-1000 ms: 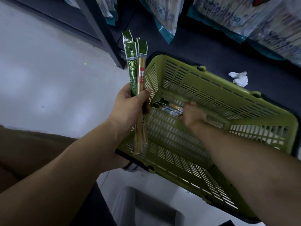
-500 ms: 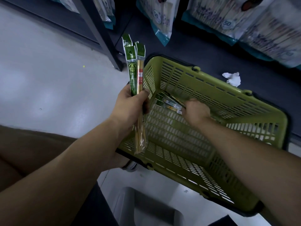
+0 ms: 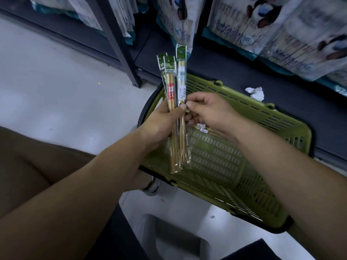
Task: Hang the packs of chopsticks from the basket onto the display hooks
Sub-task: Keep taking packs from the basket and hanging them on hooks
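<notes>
Over the slatted green plastic basket (image 3: 262,113), our left hand (image 3: 161,119) grips slim glossy packs (image 3: 171,91), fingers curled; right hand (image 3: 210,111) pinches one.

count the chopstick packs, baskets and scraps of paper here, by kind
held packs: 3, going by their green tops
packs in the basket: 2 showing, more may be hidden
basket: 1
crumpled paper: 1
total: 7 showing
</notes>
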Motion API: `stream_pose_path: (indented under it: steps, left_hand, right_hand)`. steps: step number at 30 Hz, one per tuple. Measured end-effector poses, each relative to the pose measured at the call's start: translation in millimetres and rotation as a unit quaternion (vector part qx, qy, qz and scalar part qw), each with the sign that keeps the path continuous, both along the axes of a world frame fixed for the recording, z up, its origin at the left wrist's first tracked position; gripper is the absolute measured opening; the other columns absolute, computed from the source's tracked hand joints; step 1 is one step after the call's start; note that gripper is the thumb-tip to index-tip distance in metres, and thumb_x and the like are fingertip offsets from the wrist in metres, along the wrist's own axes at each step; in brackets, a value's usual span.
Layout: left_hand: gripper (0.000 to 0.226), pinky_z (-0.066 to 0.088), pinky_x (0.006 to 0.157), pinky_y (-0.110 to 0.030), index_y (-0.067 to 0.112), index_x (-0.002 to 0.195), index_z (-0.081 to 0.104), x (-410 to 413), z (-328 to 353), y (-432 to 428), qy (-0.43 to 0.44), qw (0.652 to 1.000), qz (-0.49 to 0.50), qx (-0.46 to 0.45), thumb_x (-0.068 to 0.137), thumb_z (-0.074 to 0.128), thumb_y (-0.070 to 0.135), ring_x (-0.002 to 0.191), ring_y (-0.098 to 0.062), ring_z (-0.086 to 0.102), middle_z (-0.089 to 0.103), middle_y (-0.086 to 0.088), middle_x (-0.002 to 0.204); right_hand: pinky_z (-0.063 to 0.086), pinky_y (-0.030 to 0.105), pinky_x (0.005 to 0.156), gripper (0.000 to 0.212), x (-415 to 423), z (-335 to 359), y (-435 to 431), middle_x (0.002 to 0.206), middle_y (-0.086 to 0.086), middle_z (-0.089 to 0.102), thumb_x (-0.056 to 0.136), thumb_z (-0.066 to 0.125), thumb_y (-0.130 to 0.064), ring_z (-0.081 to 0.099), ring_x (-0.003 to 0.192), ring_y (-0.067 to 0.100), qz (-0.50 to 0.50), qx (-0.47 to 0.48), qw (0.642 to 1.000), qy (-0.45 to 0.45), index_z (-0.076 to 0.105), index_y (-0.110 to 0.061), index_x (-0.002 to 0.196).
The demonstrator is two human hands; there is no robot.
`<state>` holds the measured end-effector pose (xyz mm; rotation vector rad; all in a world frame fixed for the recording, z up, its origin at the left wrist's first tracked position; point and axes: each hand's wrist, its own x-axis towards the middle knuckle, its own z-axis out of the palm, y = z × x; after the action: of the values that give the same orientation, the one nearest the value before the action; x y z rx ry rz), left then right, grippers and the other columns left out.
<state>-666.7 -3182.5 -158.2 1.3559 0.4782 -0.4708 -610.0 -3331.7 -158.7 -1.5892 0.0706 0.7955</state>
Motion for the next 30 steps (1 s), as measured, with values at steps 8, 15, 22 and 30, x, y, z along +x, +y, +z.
stream_pose_path:
  steps: [8, 15, 22, 30]
  left_hand:
    - [0.016, 0.062, 0.064, -0.034, 0.012, 0.120, 0.056, 3, -5, 14, 0.059, 0.992, 0.110, 0.000, 0.107, 0.056, 0.021, 0.066, -0.015, 0.071, 0.070, 0.003, 0.068]
    - [0.020, 0.063, 0.076, -0.039, 0.016, 0.123, 0.057, 4, -20, 10, 0.056, 0.990, 0.129, -0.002, 0.104, 0.060, 0.020, 0.072, -0.016, 0.071, 0.071, 0.006, 0.070]
    - [0.018, 0.063, 0.075, -0.035, 0.020, 0.124, 0.058, 7, -23, 6, 0.058, 0.990, 0.127, 0.011, 0.106, 0.058, 0.022, 0.073, -0.014, 0.072, 0.070, -0.001, 0.084]
    - [0.020, 0.062, 0.077, -0.044, 0.017, 0.124, 0.056, 4, -21, 2, 0.059, 0.990, 0.129, 0.005, 0.105, 0.060, 0.022, 0.075, -0.021, 0.069, 0.069, -0.002, 0.076]
  right_hand:
    - [0.051, 0.036, 0.099, 0.033, 9, -92, -39, 0.128, 0.009, 0.068, 0.097, 0.065, -0.021, 0.065, 0.113, 0.027, 0.183, -0.392, 0.893, -0.122, 0.066, -0.015, 0.130]
    - [0.050, 0.041, 0.098, 0.058, 0, -156, -55, 0.143, 0.018, 0.043, 0.095, 0.068, -0.024, 0.058, 0.121, 0.041, 0.266, -0.507, 0.815, -0.083, 0.045, -0.016, 0.148]
    - [0.052, 0.038, 0.093, 0.032, 2, -171, -56, 0.129, 0.019, 0.065, 0.095, 0.067, -0.025, 0.063, 0.120, 0.036, 0.295, -0.542, 0.781, -0.096, 0.062, -0.012, 0.123]
    - [0.051, 0.036, 0.093, 0.034, -2, -161, -63, 0.128, 0.015, 0.067, 0.095, 0.061, -0.034, 0.065, 0.117, 0.034, 0.293, -0.546, 0.776, -0.119, 0.067, -0.017, 0.124]
